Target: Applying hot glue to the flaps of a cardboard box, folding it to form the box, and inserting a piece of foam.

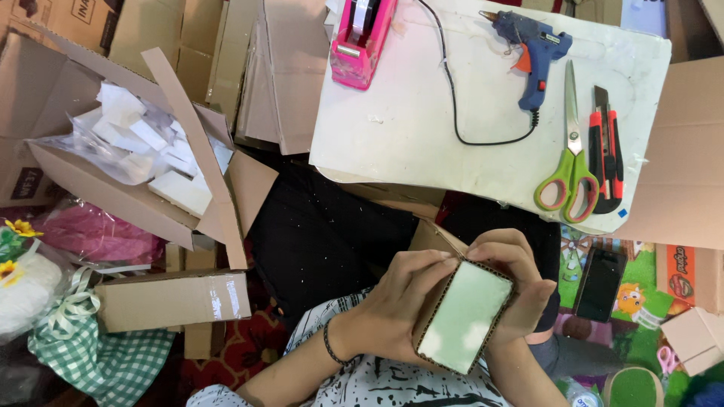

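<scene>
A person sits on the floor, both hands raised over the lap. The left hand (392, 305) and the right hand (516, 290) are clamped together on one small cardboard piece (465, 316), a rounded rectangle with a pale green face and a brown corrugated rim. The left fingers press along its upper left edge; the right hand cups its right side, thumb on the top corner. It looks like the rim strip is being pressed onto the face to set it, so the step in hand seems to be holding a fresh joint; a firm, even squeeze along the edge would be what it calls for.

Beyond the hands lies a white board (392, 128) serving as a worktop. Near its right edge rest green-handled scissors (569, 162) and a red box cutter (605, 151), side by side. A blue glue gun (532, 49) lies at the far right corner, its black cord (452, 98) trailing across the middle. A pink tape dispenser (360, 38) sits at the far edge. A dark phone (599, 283) lies on the floor mat, right of the hands. To the left, an open cardboard box (113, 188) holds white scraps (143, 147).
</scene>
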